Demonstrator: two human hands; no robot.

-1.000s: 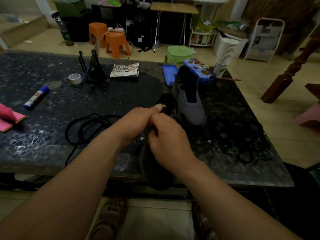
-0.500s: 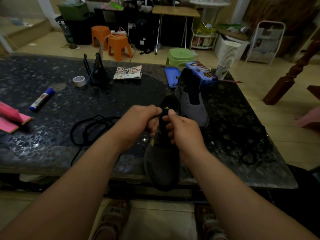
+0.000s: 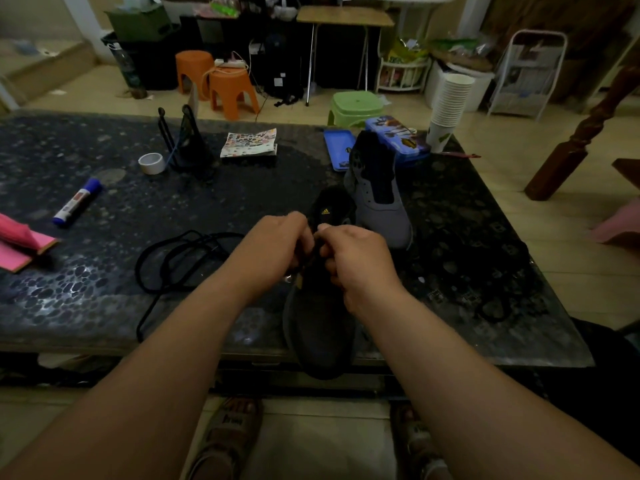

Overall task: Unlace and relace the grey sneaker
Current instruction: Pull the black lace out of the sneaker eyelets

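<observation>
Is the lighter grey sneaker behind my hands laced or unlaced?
Unlaced: the lighter grey sneaker shows bare eyelets and an uncovered dark tongue; no lace crosses it.

The left hand (image 3: 277, 249) and right hand (image 3: 355, 259), overlapped a second ago on the dark grey fabric sneaker (image 3: 318, 327), have parted and now sit side by side, fingers curled onto its lacing. Its yellow-logo tongue (image 3: 325, 211) is now uncovered.

A yellow three-stripe Adidas logo (image 3: 325, 212) marks the tongue of the dark sneaker (image 3: 318, 323) on the worktop (image 3: 104, 271); lettering on a sandal strap (image 3: 232, 419) below is too blurred to read
</observation>
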